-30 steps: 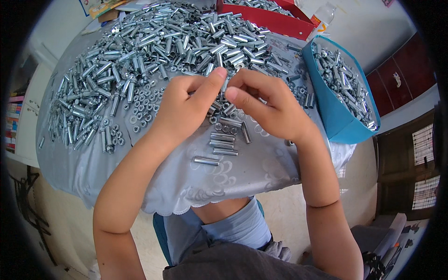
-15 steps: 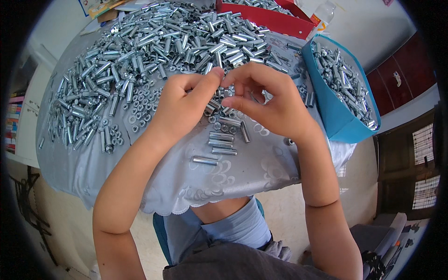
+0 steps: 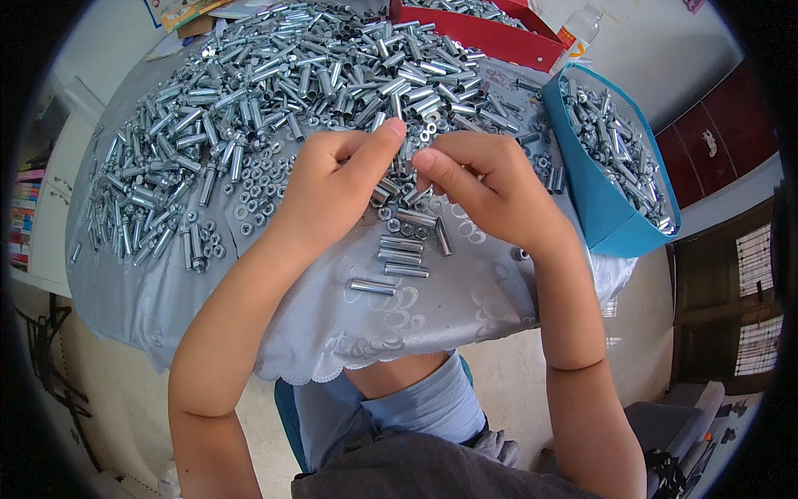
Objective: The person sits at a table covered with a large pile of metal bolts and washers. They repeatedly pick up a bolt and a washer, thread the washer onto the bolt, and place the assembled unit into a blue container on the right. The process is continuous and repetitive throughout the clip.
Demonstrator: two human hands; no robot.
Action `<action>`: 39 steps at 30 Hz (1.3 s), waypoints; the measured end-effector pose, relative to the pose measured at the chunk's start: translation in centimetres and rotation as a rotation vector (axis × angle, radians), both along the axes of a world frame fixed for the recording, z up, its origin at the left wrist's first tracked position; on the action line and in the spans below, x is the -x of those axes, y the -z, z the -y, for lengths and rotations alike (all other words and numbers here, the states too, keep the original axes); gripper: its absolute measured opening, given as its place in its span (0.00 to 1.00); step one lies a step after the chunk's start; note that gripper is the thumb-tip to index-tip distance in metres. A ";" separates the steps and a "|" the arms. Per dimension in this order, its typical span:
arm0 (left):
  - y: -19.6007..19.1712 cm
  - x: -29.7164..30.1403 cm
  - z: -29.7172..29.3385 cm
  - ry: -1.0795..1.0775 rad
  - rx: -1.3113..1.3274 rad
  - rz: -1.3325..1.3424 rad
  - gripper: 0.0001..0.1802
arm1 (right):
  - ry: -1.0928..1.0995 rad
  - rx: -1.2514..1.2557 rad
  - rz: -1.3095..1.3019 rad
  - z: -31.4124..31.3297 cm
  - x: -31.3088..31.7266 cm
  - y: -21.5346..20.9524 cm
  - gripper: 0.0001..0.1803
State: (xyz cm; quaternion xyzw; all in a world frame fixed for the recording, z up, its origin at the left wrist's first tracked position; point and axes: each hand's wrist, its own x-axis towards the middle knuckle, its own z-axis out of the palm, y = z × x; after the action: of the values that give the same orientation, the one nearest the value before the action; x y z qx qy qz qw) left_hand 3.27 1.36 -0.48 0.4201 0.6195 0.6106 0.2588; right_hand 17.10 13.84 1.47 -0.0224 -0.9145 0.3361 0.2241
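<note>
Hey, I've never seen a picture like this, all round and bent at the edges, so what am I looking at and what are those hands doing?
This comes from a wide fisheye camera worn on a person's head, looking down, so straight edges bend near the rim. The two bare forearms rising from the bottom belong to the wearer. The left hand and the right hand meet fingertip to fingertip over a table with a shiny grey cloth. What they pinch is too hidden to tell. Behind them lies a big heap of silver metal sleeves and small nuts, with a short row of sleeves laid out nearer the body. To the right stands a blue bin full of similar parts, and a red tray at the back.
</note>
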 end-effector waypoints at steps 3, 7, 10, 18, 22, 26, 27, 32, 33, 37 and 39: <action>-0.3 0.0 0.2 0.007 0.018 -0.016 0.28 | 0.078 0.143 -0.043 1.2 0.1 -0.7 0.11; -0.2 0.0 0.2 0.027 0.024 0.058 0.28 | 0.006 0.090 -0.181 1.1 0.3 -0.2 0.10; -0.4 -0.2 0.1 -0.012 -0.004 0.072 0.29 | -0.091 -0.048 -0.086 0.6 0.0 -0.1 0.11; -0.3 -0.1 0.3 0.028 -0.001 0.118 0.30 | -0.042 0.044 -0.227 1.4 0.5 -0.4 0.10; -0.4 -0.5 0.1 0.007 0.032 0.064 0.31 | -0.108 -0.122 -0.192 0.2 0.5 0.4 0.10; -0.2 -0.3 0.2 0.021 0.013 0.052 0.31 | -0.020 0.064 -0.103 1.3 0.0 -0.8 0.11; -0.2 -0.3 0.2 0.018 0.019 0.050 0.31 | -0.024 0.063 -0.111 1.4 0.1 -0.6 0.12; -0.3 -0.3 0.2 0.009 0.063 0.065 0.32 | -0.076 -0.044 -0.120 0.4 0.4 0.8 0.14; -0.4 -0.2 0.2 0.015 0.061 0.066 0.33 | -0.044 -0.014 -0.070 0.9 0.2 0.2 0.14; -0.4 -0.9 0.1 -0.109 0.057 0.055 0.33 | -0.022 -0.050 -0.050 1.6 0.4 -0.2 0.14; -0.1 -0.3 0.2 -0.030 0.048 -0.006 0.33 | -0.049 0.061 -0.001 1.6 0.3 0.3 0.14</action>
State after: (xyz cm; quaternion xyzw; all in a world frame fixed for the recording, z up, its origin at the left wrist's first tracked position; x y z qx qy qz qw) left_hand 3.60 1.20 -0.36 0.4064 0.6409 0.5980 0.2578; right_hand 16.77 12.25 1.22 -0.0064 -0.9040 0.3691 0.2156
